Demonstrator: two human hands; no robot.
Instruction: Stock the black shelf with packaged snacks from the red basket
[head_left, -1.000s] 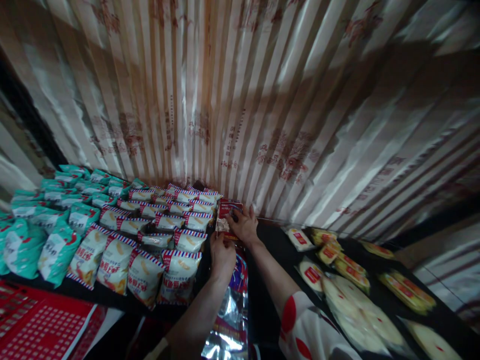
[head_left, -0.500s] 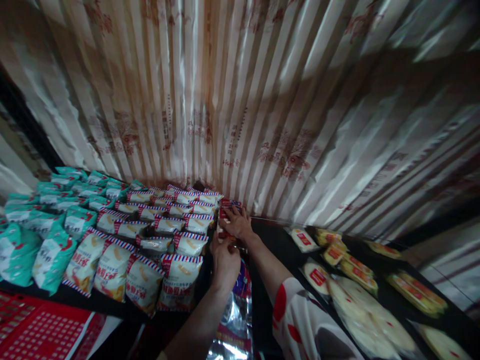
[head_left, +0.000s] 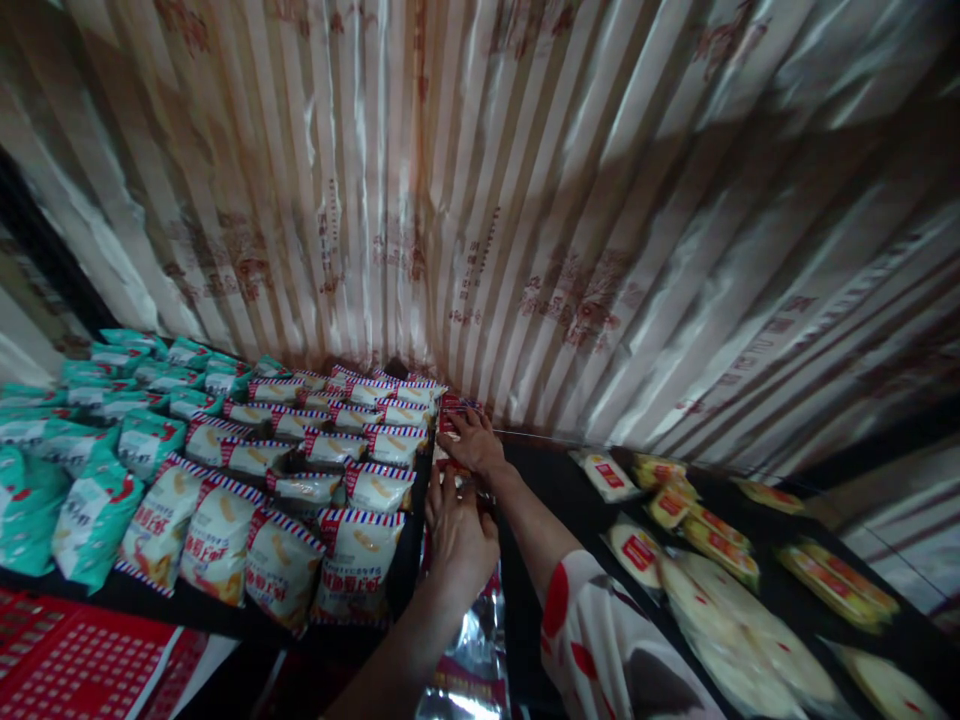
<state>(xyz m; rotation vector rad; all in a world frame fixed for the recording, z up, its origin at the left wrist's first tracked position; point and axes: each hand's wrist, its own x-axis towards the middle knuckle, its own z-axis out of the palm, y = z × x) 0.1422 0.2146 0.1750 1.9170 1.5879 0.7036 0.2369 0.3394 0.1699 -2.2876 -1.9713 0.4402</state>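
Note:
My right hand (head_left: 477,445) lies with fingers stretched out on a red package (head_left: 454,404) at the back of the shelf. Nearer to me, my left hand (head_left: 463,545) has its fingers extended over the same narrow row, their tips partly hidden. Under and in front of my left wrist runs a shiny silver and dark red bag (head_left: 469,685). White snack bags with red-and-blue striped edges (head_left: 360,565) stand in rows just left of my hands. Whether the red package and the silver bag are one piece is hidden.
Teal bags (head_left: 97,520) fill the far left. A red plastic basket (head_left: 82,650) is at the lower left. On the black surface (head_left: 547,480) at right lie packs of yellow food (head_left: 716,545) and large flat pale packs (head_left: 742,630). A pleated curtain (head_left: 562,200) hangs behind.
My left hand has turned flatter, its fingers now stretched forward rather than curled. The right hand stays at nearly the same place on the red package.

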